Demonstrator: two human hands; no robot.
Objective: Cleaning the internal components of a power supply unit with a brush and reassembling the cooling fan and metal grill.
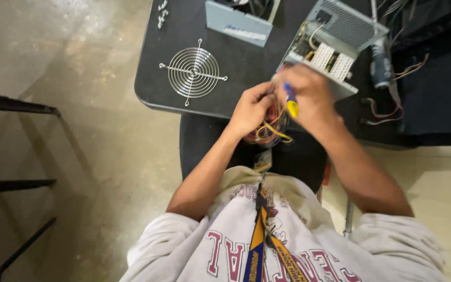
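My left hand (250,108) grips a bundle of yellow, red and orange wires (270,131) that hang off the front edge of a dark table (155,78). My right hand (309,94) holds a screwdriver with a blue and yellow handle (291,102), its handle end pointing down toward me. Both hands are close together just in front of an open grey metal power supply box (335,36), whose inner parts and mesh side show. The wires run from that box.
A round wire fan grille (194,72) lies flat on the table's left part. A grey flat box (238,23) sits at the far edge. Loose cables and a cylindrical part (381,65) lie right of the box. A dark metal frame (11,183) stands on the floor at left.
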